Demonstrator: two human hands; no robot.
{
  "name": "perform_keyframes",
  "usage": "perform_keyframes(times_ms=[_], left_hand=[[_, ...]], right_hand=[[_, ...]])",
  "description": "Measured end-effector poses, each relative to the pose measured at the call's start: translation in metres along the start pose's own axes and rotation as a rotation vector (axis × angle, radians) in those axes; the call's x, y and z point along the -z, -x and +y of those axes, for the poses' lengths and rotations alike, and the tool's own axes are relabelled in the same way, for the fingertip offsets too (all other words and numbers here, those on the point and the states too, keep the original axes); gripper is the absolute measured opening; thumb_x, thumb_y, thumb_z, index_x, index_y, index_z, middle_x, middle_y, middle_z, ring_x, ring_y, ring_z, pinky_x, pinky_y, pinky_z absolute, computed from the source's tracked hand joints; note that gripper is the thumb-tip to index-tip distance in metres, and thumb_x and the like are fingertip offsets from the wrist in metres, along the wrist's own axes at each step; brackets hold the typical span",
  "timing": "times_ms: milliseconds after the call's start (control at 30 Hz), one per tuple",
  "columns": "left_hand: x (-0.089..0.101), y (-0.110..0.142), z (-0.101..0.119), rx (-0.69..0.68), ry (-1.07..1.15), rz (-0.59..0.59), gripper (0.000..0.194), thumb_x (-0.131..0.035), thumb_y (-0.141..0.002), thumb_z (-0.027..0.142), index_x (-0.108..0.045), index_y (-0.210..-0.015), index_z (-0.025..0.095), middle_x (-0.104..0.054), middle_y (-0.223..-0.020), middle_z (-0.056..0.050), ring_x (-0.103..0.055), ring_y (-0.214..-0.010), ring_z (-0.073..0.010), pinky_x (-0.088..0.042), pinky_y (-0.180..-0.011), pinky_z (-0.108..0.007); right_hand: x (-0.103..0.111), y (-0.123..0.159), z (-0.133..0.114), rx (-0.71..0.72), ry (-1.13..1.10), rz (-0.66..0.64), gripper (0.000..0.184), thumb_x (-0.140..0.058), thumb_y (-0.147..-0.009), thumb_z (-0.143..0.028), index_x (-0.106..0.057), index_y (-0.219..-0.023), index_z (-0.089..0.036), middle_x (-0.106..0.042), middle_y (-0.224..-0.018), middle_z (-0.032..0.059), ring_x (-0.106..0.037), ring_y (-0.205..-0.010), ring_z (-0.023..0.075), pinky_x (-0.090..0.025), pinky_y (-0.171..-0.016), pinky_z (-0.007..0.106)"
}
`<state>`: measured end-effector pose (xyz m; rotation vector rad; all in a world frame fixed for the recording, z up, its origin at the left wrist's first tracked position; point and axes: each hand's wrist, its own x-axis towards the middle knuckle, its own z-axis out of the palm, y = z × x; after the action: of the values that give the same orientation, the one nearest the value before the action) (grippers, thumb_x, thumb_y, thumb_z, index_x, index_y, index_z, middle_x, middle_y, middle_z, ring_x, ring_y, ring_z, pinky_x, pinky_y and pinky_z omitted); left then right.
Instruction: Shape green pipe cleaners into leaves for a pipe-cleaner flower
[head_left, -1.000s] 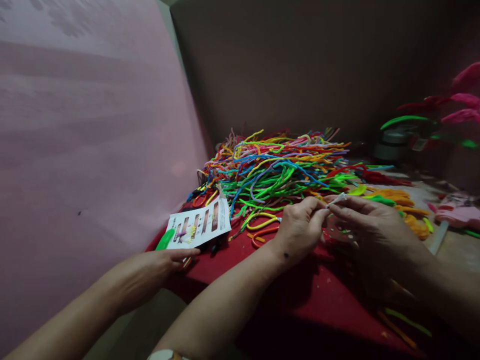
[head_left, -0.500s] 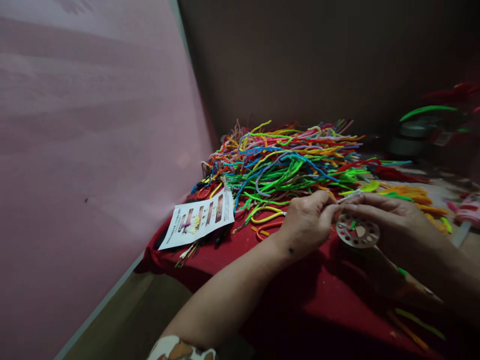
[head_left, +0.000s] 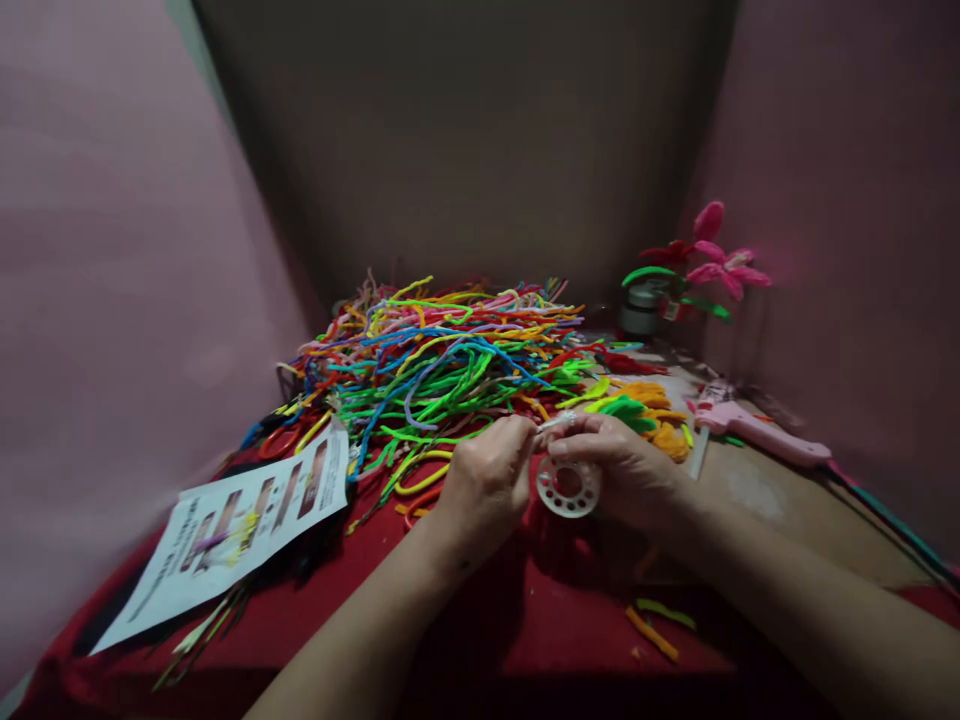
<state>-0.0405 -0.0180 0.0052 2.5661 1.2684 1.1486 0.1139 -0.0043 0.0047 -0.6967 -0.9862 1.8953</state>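
Observation:
My left hand [head_left: 491,470] is closed, its fingertips pinching one end of a thin whitish strip [head_left: 555,424]. On the strip's other side my right hand [head_left: 622,450] pinches with thumb and fingers. A pale round spool [head_left: 551,478], pierced by a ring of holes, hangs just under the right fingers; whether they grip it too is hard to see. Both hands are close together above the red cloth [head_left: 540,610]. Behind them spreads a big heap of many-coloured pipe cleaners [head_left: 450,350]. Yellow-handled scissors [head_left: 409,480] lie partly hidden beside my left hand.
A printed paper sheet [head_left: 255,510] lies at left, above several thin stems [head_left: 210,630]. To the right are orange fuzzy pieces [head_left: 649,395], a pink glue gun [head_left: 765,432] on a board and a pink pipe-cleaner flower [head_left: 726,265]. Pink walls [head_left: 847,200] flank the table.
The view has swung right, so the table, paper and hands appear further left, and the flower and glue gun show fully. Both hands keep their pinch; the spool now faces the camera more.

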Motion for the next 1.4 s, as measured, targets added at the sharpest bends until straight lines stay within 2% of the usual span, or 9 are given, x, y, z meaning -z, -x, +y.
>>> perform_keyframes(times_ms=[200,400,600,867,1000,1100,1200,1300,1400], left_hand=[[0.001,-0.002,0.002,0.038,0.012,0.048,0.015,-0.041,-0.084,0.018,-0.054,-0.078,0.018,-0.056,-0.066,-0.002,-0.05,-0.057,-0.011,-0.037,-0.057,-0.021],[0.007,-0.005,0.013,0.291,0.237,0.004,0.017,-0.045,-0.084,0.026,-0.057,-0.077,0.017,-0.051,-0.051,0.003,-0.046,-0.043,-0.0079,-0.035,-0.046,-0.019],[0.014,-0.011,0.017,0.624,0.765,-0.19,0.02,-0.048,-0.081,0.029,-0.051,-0.066,0.015,-0.046,-0.046,0.005,-0.037,-0.031,-0.0042,-0.028,-0.032,-0.015],[0.016,-0.011,0.004,0.725,1.266,-0.417,0.015,-0.053,-0.078,0.027,-0.053,-0.07,0.013,-0.048,-0.05,0.005,-0.032,-0.025,-0.0025,-0.023,-0.024,-0.015],[0.013,-0.012,0.007,0.631,1.127,-0.364,0.018,-0.051,-0.079,0.028,-0.052,-0.069,0.013,-0.051,-0.055,0.003,-0.042,-0.032,-0.004,-0.031,-0.03,-0.016],[0.007,-0.011,0.012,0.521,0.793,-0.188,0.014,-0.052,-0.079,0.028,-0.053,-0.075,0.014,-0.054,-0.057,0.002,-0.05,-0.041,-0.0075,-0.04,-0.04,-0.019],[0.0,-0.007,0.011,0.288,0.407,0.012,0.009,-0.052,-0.08,0.024,-0.056,-0.08,0.016,-0.054,-0.055,0.002,-0.051,-0.046,-0.008,-0.04,-0.047,-0.019],[-0.004,-0.004,0.008,0.111,0.205,0.094,0.013,-0.047,-0.084,0.021,-0.058,-0.08,0.016,-0.055,-0.058,0.001,-0.052,-0.051,-0.0082,-0.04,-0.052,-0.019],[-0.004,-0.002,0.006,0.116,0.17,0.112,0.014,-0.045,-0.084,0.02,-0.057,-0.079,0.016,-0.057,-0.061,0.0,-0.053,-0.055,-0.0086,-0.04,-0.054,-0.019]], right_hand=[[-0.002,0.0,0.002,0.029,0.017,0.037,0.017,-0.07,-0.059,-0.017,-0.061,-0.073,-0.015,-0.055,-0.058,-0.0036,-0.046,-0.045,0.0054,-0.032,-0.047,0.02],[0.0,-0.002,0.006,0.137,0.05,0.067,0.015,-0.071,-0.062,-0.02,-0.062,-0.073,-0.016,-0.055,-0.061,-0.0043,-0.044,-0.047,0.0039,-0.029,-0.046,0.019],[0.0,-0.002,0.006,0.209,0.112,0.15,0.016,-0.074,-0.059,-0.024,-0.062,-0.067,-0.016,-0.058,-0.059,-0.0037,-0.043,-0.044,0.0038,-0.027,-0.045,0.019],[0.002,0.0,0.002,0.065,0.032,-0.011,0.027,-0.074,-0.059,-0.022,-0.069,-0.086,-0.015,-0.064,-0.065,0.0024,-0.056,-0.054,0.01,-0.039,-0.054,0.024],[0.004,-0.001,0.002,0.15,0.057,0.051,0.017,-0.073,-0.06,-0.022,-0.07,-0.075,-0.015,-0.063,-0.06,0.0006,-0.05,-0.048,0.007,-0.035,-0.05,0.022],[0.004,-0.004,0.004,0.175,0.051,0.139,0.016,-0.073,-0.059,-0.024,-0.07,-0.073,-0.016,-0.062,-0.059,0.0003,-0.049,-0.048,0.0076,-0.034,-0.049,0.023],[0.003,-0.004,0.007,0.186,0.07,0.188,0.019,-0.074,-0.058,-0.024,-0.07,-0.074,-0.016,-0.062,-0.06,0.0005,-0.049,-0.05,0.0079,-0.034,-0.051,0.023],[0.002,-0.003,0.006,0.188,0.093,0.151,0.022,-0.072,-0.061,-0.025,-0.07,-0.081,-0.016,-0.062,-0.066,0.0015,-0.05,-0.053,0.0078,-0.035,-0.053,0.023],[0.0,-0.002,0.005,0.161,0.046,0.079,0.025,-0.069,-0.064,-0.025,-0.069,-0.087,-0.016,-0.062,-0.071,0.0018,-0.051,-0.055,0.008,-0.035,-0.053,0.022]])
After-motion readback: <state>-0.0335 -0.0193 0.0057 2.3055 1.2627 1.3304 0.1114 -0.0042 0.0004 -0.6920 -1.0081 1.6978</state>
